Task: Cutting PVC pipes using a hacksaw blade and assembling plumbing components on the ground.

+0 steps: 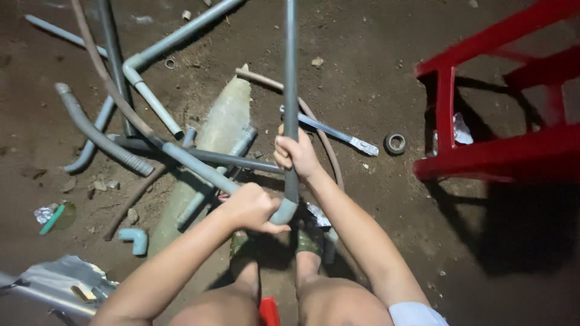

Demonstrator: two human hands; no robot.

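Left hand [251, 207] and right hand [295, 154] both clamp the bent grey pipe [290, 90] — fists closed.

The bent pipe [290, 90] gripped by both hands looks like smooth, matt grey plastic. Left of it, the hose [96, 136] is ribbed grey plastic, and the elbow [134, 237] below that is smooth pale-blue plastic. Right of the pipe, the tape roll [395, 143] looks dull and dark, and the stool [501, 102] beyond is glossy red plastic. The ground [362, 66] is rough, crumbly brown dirt. The foil [43, 212] far left of the pipe is crinkled and shiny.
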